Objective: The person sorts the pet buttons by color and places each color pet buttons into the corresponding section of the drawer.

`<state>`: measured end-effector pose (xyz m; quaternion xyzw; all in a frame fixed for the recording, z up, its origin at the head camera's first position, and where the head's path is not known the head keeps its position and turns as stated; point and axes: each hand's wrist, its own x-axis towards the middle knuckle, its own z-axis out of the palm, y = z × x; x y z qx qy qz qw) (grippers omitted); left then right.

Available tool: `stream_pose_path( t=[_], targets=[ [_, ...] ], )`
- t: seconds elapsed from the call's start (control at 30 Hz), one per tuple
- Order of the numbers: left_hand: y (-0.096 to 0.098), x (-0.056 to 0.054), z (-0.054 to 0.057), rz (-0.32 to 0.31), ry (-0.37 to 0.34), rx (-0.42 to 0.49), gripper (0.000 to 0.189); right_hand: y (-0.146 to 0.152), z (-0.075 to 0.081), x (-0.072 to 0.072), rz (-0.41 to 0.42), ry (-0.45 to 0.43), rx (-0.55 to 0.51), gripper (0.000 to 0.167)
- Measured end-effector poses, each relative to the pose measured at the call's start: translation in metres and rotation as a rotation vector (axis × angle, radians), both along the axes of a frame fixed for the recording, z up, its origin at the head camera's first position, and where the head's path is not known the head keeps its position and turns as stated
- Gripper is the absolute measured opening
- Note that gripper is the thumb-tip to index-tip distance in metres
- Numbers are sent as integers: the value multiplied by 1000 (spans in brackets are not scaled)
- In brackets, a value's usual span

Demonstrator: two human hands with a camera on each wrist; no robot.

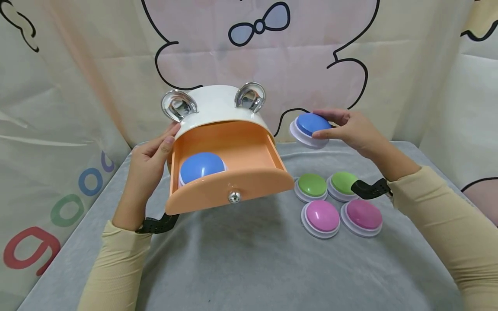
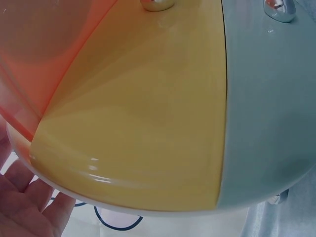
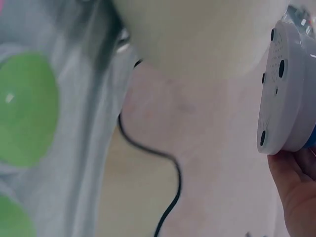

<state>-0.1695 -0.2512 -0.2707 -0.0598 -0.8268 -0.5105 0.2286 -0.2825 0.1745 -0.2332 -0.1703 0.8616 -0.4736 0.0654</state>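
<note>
My left hand grips the left side of a small rounded drawer box, thumb at its front edge. White on top, the box carries two chrome feet like ears and tilts above the table. Its orange drawer is pulled out toward me, and a blue push button sits in the drawer's left part. To the right of the box, my right hand pinches a second blue push button by its edge in the air. The white underside of that button, with dark round feet, shows in the right wrist view.
Two green push buttons and two pink push buttons lie on the grey cloth, below my right hand. A yellow drawer front and a grey-green one fill the left wrist view. Printed curtains hang behind.
</note>
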Motion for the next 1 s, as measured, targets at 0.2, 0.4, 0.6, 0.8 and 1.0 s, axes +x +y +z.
stream_pose_path(
  t=[0.2, 0.4, 0.6, 0.8, 1.0],
  targets=[
    [0, 1, -1, 2, -6, 1, 38, -22, 18, 24, 75, 15, -100, 61],
    [0, 1, 0, 6, -4, -3, 38, -37, 28, 41, 125, 20, -160, 60],
    [0, 3, 2, 13, -15, -13, 38, -49, 34, 51, 171, 10, -190, 61],
    [0, 1, 1, 23, -21, -17, 39, -63, 37, 55, 247, 8, -210, 61],
    [0, 1, 1, 18, -17, -12, 38, -74, 34, 58, 317, 37, -207, 63]
  ],
)
